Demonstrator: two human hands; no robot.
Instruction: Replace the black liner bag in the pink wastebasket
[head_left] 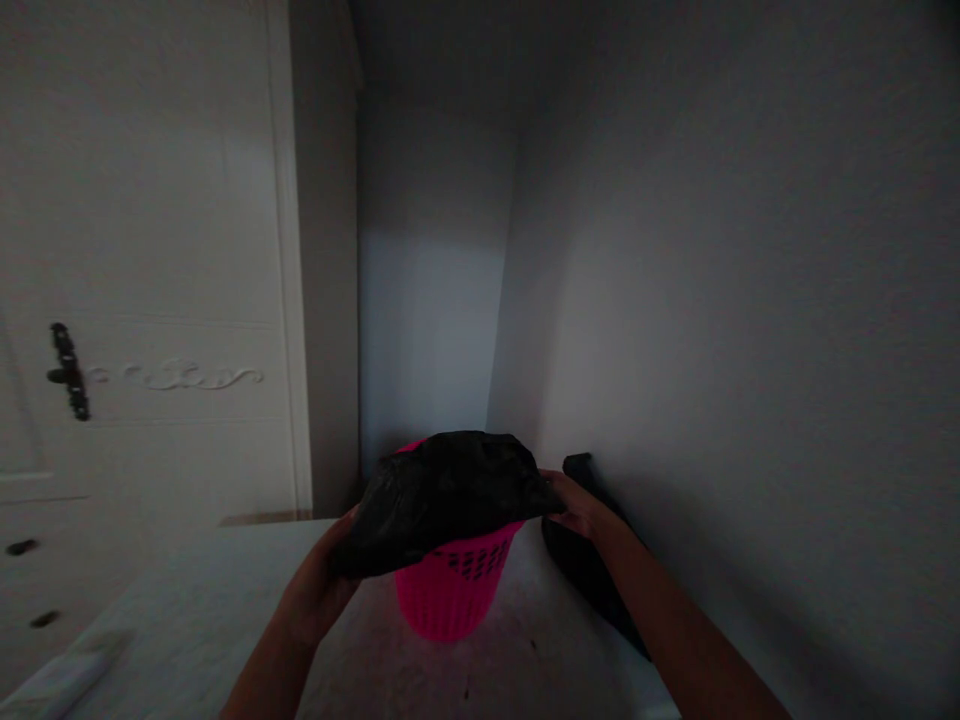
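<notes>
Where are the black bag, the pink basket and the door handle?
black bag point(450, 490), head view, middle of the crumpled plastic.
pink basket point(450, 590), head view, its slotted side wall.
door handle point(67, 372), head view, the dark lever plate.

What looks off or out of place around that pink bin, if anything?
Nothing spilled or broken shows. The black bag sits bunched over the pink basket, not lining it, held by the left hand and right hand. A dark object leans against the wall.
</notes>
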